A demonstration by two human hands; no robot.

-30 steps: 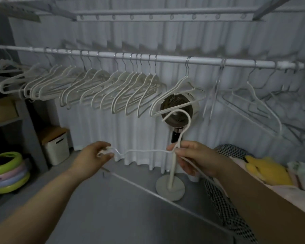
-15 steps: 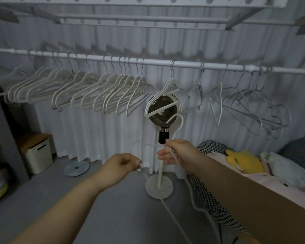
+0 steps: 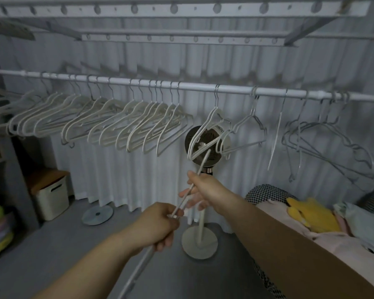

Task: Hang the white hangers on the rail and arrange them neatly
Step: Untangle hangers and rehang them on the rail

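Nearest, the left hand [image 3: 158, 223] has its fingers curled tight round the lower end of a white hanger [image 3: 203, 161], which shows edge-on as a thin pale line slanting up and to the right. A pale rod [image 3: 138, 270] runs down toward the near left from under that hand; I cannot tell whether the hand holds it too. A little farther out, the right hand [image 3: 207, 188] pinches the hanger higher up between thumb and fingers, though the lower fingers are blurred. The hanger's top end points toward a standing fan [image 3: 206, 134] on the floor, with a storage box [image 3: 50, 195] off to the left and a bed [image 3: 289, 236] along the right. Farther back and well above the held hanger runs the rail [image 3: 231, 90], in front of a white curtain [image 3: 117, 180]; the hanger is not touching it. On the rail's left half a long row of white hangers [image 3: 121, 126] hangs close together, all leaning the same way, and that part looks largely done. Right of it the rail is sparser: a lone hanger [image 3: 216, 102] hangs in front of the fan, another sits just right of it, and far right is a loose bunch of thinner grey hangers [image 3: 320, 126] at mixed angles. By my reading, the held hanger has yet to be lifted and hooked on, likely in the gap beside the row, and the stragglers on the right need closing up.
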